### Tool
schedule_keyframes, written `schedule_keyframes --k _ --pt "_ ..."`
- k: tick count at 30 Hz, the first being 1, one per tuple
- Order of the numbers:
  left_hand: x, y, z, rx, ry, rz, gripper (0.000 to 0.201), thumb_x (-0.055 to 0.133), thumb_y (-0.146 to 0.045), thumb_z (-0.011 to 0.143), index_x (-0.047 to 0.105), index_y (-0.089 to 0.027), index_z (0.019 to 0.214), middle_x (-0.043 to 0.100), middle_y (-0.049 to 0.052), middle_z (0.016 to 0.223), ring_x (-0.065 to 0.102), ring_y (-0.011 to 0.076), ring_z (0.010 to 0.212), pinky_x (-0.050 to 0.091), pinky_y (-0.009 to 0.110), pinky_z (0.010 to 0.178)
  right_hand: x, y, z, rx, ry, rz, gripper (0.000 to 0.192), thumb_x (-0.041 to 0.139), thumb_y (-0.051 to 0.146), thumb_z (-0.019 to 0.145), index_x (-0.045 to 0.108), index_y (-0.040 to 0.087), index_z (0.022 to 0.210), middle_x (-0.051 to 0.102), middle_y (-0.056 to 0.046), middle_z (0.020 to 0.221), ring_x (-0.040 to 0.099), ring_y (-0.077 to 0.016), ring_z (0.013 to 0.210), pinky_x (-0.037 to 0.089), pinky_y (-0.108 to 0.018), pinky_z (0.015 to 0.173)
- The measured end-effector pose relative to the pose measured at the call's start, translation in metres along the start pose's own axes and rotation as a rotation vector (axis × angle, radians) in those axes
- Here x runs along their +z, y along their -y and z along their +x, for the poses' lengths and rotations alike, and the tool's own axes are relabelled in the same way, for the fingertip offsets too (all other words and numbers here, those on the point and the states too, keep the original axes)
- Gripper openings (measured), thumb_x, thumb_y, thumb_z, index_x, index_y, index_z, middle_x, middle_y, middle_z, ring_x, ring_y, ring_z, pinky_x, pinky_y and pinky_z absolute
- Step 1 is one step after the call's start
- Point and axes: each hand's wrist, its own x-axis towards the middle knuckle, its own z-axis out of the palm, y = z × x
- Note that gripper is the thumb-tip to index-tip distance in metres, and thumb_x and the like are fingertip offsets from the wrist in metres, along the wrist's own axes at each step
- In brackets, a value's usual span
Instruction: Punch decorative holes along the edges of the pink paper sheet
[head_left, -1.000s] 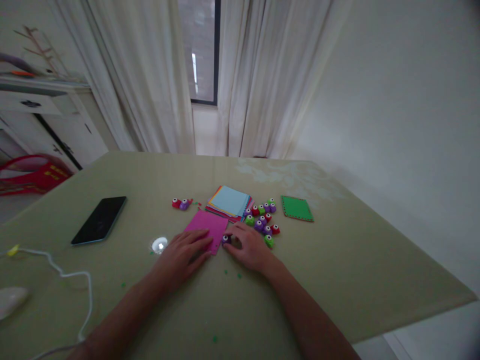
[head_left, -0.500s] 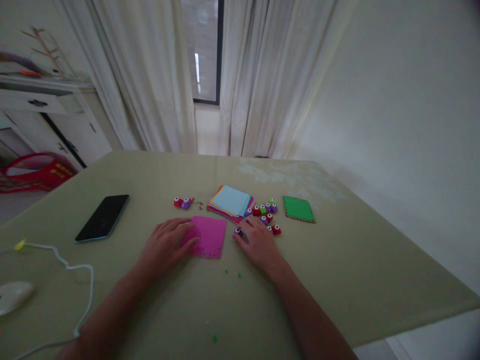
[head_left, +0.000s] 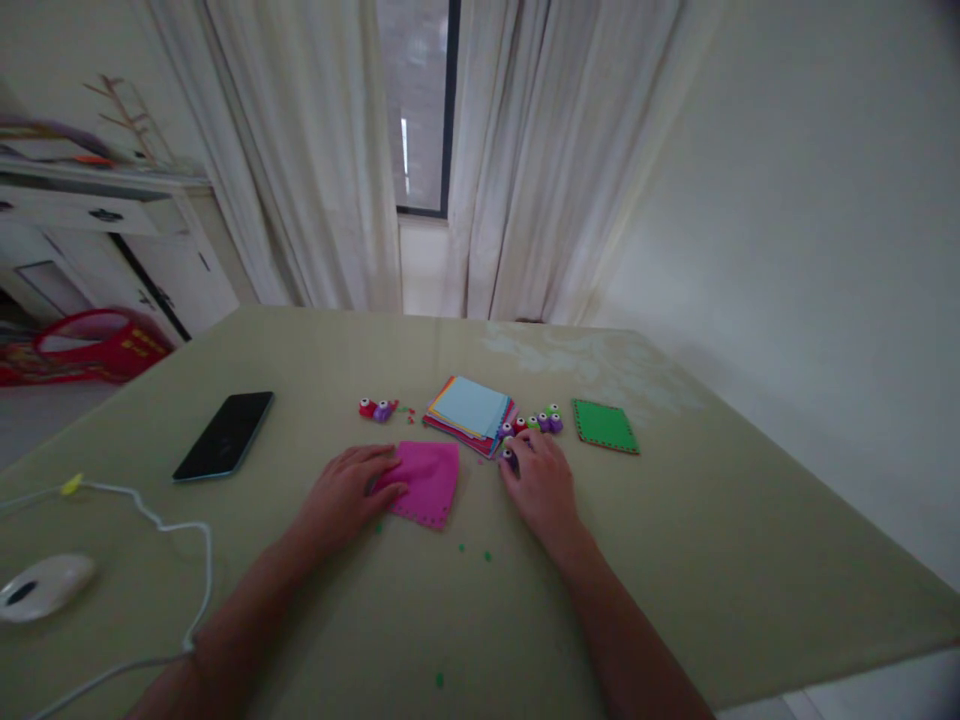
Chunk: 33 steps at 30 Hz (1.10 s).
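Note:
My left hand (head_left: 349, 500) grips the left side of a pink square sheet (head_left: 431, 475), thumb and fingers closed on its edge. Small dark marks run along the sheet's near edge. Right of the sheet, my right hand (head_left: 544, 490) has its thumb and fingers around a small purple figure (head_left: 509, 456) with a round white eye. Just beyond that hand, similar red, green and purple figures (head_left: 544, 420) stand clustered; the hand hides some of them. A red and purple pair of figures (head_left: 377, 409) sits farther left.
Behind the pink sheet lies a stack of coloured sheets (head_left: 471, 408). A green square (head_left: 606, 426) with a dotted border is at right. A black tablet (head_left: 225, 435), a white mouse (head_left: 46, 587) and a white cable (head_left: 208, 560) lie at left. Tiny green bits (head_left: 487, 556) dot the table.
My right hand has moved right with the purple figure, closer to the cluster. The pink sheet has bent and shifted slightly in my left hand. The whole view has shifted a little.

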Motion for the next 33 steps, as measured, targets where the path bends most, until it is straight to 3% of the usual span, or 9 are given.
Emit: schedule_keyframes --k 5,8,13,18,22,25,27,30,33 --pt "0.0 -0.003 0.001 -0.035 -0.015 -0.064 0.035 0.059 -0.047 0.096 0.083 -0.023 0.106 0.079 0.012 0.113 0.072 0.0316 0.107 0.054 0.043 0.096 -0.002 0.032 0.012 -0.15 -0.129 0.174 0.016 0.066 0.023 0.102 0.075 0.019 0.114 0.073 -0.01 0.111 0.065 -0.0279 0.109 0.05 -0.041 0.1" --pt "-0.001 -0.002 0.0 -0.087 -0.023 -0.107 0.04 0.058 -0.045 0.095 0.077 -0.021 0.121 0.08 0.011 0.108 0.074 0.029 0.095 0.055 0.039 0.085 -0.002 0.075 0.048 -0.23 0.013 0.243 0.021 0.065 0.033 0.105 0.074 0.019 0.119 0.073 -0.01 0.115 0.066 -0.0261 0.111 0.051 -0.038 0.101" --pt "-0.012 -0.001 0.0 -0.154 -0.017 -0.234 0.079 0.06 -0.05 0.089 0.049 -0.012 0.157 0.074 0.001 0.076 0.07 0.026 0.067 0.051 0.035 0.066 0.027 0.147 0.115 -0.173 0.313 0.211 0.037 0.065 0.052 0.104 0.073 0.019 0.118 0.074 -0.012 0.12 0.071 -0.0257 0.108 0.056 -0.035 0.092" --pt "-0.023 0.002 0.0 -0.213 0.01 -0.339 0.062 0.07 -0.052 0.074 0.074 -0.013 0.122 0.074 0.003 0.07 0.069 0.0268 0.065 0.047 0.034 0.063 0.065 0.173 0.127 -0.081 0.363 0.19 0.025 0.074 0.032 0.096 0.073 0.014 0.112 0.076 -0.02 0.12 0.075 -0.0322 0.108 0.059 -0.04 0.089" --pt "-0.027 0.004 -0.001 -0.236 0.03 -0.384 0.047 0.075 -0.051 0.067 0.077 -0.019 0.102 0.076 0.003 0.07 0.069 0.0266 0.063 0.047 0.033 0.061 0.053 0.159 0.121 -0.029 0.28 0.241 0.019 0.065 0.022 0.099 0.074 0.01 0.111 0.077 -0.022 0.116 0.075 -0.0328 0.109 0.059 -0.042 0.093" --pt "-0.029 0.004 -0.001 -0.255 -0.019 -0.411 0.037 0.072 -0.054 0.072 0.076 -0.02 0.086 0.076 0.004 0.071 0.07 0.0268 0.067 0.048 0.033 0.062 0.027 0.126 0.096 -0.049 0.165 0.34 0.034 0.065 0.026 0.099 0.068 0.014 0.131 0.074 -0.015 0.128 0.071 -0.0246 0.118 0.055 -0.036 0.103" --pt "-0.03 0.002 0.0 -0.277 -0.083 -0.423 0.039 0.068 -0.058 0.078 0.074 -0.019 0.081 0.075 0.005 0.071 0.07 0.0267 0.068 0.048 0.033 0.062 0.015 0.097 0.066 -0.069 0.115 0.429 0.042 0.063 0.024 0.099 0.063 0.016 0.14 0.074 -0.011 0.128 0.072 -0.0185 0.109 0.057 -0.03 0.099" --pt "-0.027 -0.003 0.001 -0.31 -0.149 -0.474 0.049 0.064 -0.066 0.084 0.073 -0.017 0.088 0.076 0.007 0.076 0.072 0.0269 0.071 0.05 0.033 0.062 0.014 0.056 0.018 -0.008 0.082 0.75 0.045 0.062 0.022 0.094 0.065 0.016 0.138 0.077 -0.009 0.111 0.072 -0.0182 0.084 0.06 -0.028 0.073" --pt "-0.019 -0.009 -0.001 -0.345 -0.129 -0.549 0.055 0.065 -0.067 0.085 0.072 -0.016 0.105 0.08 0.009 0.086 0.076 0.0286 0.078 0.055 0.034 0.065 0.019 0.033 -0.005 -0.043 0.158 0.698 0.052 0.063 0.014 0.085 0.068 0.017 0.137 0.077 -0.01 0.115 0.073 -0.0203 0.089 0.06 -0.032 0.082"
